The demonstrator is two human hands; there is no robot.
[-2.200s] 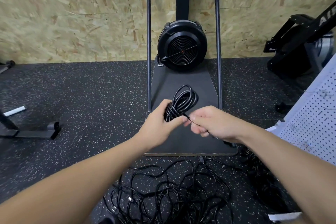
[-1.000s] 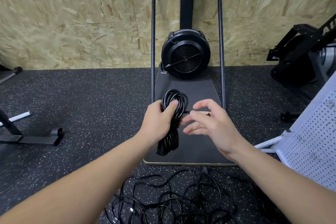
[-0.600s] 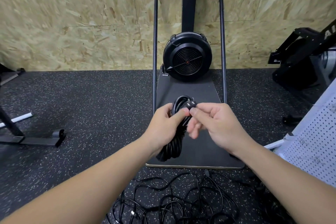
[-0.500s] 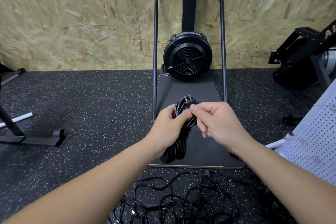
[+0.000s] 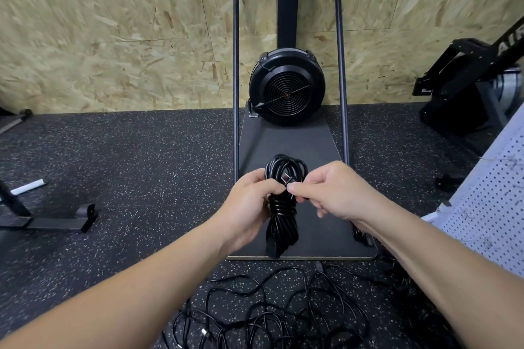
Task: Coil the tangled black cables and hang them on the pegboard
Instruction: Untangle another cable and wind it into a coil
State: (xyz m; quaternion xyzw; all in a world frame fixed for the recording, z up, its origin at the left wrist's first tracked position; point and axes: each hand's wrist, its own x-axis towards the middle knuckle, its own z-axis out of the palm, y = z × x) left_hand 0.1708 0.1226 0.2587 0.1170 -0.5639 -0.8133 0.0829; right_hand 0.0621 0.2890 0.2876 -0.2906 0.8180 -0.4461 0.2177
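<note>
A coiled black cable (image 5: 282, 221) hangs upright between my hands, wrapped tight round its middle, with loops above and below. My left hand (image 5: 249, 207) grips the coil at the wrapped waist. My right hand (image 5: 331, 193) pinches the cable's plug end (image 5: 286, 178) against the upper loop. A tangle of loose black cables (image 5: 269, 317) lies on the floor below my forearms. The white pegboard (image 5: 487, 201) leans at the right edge, only partly in view.
A black fan machine (image 5: 286, 91) stands on a dark platform (image 5: 286, 139) inside a metal frame against the chipboard wall. Black gym equipment (image 5: 467, 88) sits at the back right. A black metal stand foot (image 5: 51, 221) lies on the speckled rubber floor at left.
My right hand went from open fingers beside the coil to pinching the plug at the upper loop. The coil has turned more upright, with my left hand still holding it.
</note>
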